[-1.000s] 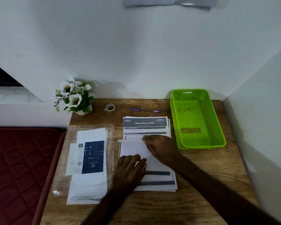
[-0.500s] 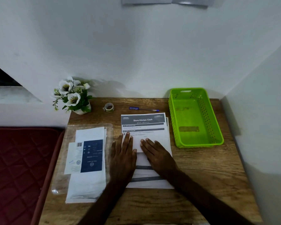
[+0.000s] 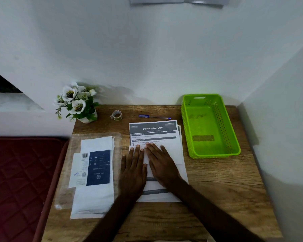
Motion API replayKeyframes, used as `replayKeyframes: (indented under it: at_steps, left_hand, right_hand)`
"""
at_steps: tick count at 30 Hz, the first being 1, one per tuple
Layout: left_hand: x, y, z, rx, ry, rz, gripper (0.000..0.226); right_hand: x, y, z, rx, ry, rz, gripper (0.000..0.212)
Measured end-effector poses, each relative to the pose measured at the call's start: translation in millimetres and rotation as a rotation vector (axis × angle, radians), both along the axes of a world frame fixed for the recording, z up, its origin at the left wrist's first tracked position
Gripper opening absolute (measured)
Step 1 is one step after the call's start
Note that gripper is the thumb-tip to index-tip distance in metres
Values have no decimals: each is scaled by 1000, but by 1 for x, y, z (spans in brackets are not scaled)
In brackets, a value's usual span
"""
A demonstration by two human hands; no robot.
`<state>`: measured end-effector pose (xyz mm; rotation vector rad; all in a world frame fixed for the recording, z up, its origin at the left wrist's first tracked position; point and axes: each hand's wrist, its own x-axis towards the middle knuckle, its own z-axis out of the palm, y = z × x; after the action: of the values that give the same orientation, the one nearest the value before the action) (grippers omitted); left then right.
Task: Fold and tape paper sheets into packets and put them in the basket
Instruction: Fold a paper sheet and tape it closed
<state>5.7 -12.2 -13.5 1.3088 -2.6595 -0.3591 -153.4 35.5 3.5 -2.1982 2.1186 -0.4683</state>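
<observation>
Now two hands, left hand [image 3: 133,169] and right hand [image 3: 162,165], press one folded sheet [image 3: 171,152].

Single head view, looking forward and down, close above wooden table [image 3: 217,189], facing white wall [image 3: 147,49]

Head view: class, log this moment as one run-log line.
step: folding | both hands flat on folded white printed paper sheet | green plastic basket: no packet | tape roll: untouched

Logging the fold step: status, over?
Left hand and right hand flat, pressing folded sheet. Tape roll untouched. Basket holds no packet. Nothing obstructing.
</observation>
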Motion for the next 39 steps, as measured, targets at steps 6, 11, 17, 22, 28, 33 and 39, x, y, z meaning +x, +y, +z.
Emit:
replayKeyframes:
  at_steps: [6, 11, 17, 22, 28, 33, 39]
  left_hand:
    - [1, 1, 1, -8, -3, -9, 61]
    - [1, 1, 2, -1, 6, -6, 64]
    - [2, 1, 2, 0, 19, -6, 64]
    - [2, 1, 3, -4, 67, 18, 64]
    - [-1, 2, 10, -57, 70, 8, 63]
    - [0, 5, 12, -62, 75, 19, 62]
    - [4, -3, 24, -78, 130, 54, 62]
  right_hand:
    - [4, -1, -5, 61, -17, -25, 51]
    - [-19, 14, -5, 62, 5, -102, 53]
    - [-32, 11, 1, 3, -3, -158, 49]
    - [-40, -14, 38, 199, -83, -189, 59]
    - [-46, -42, 54, 437, -61, -118, 83]
    - [-48, -48, 58, 517, -24, -81, 84]
    - [-42, -48, 66, 573, -213, -113, 73]
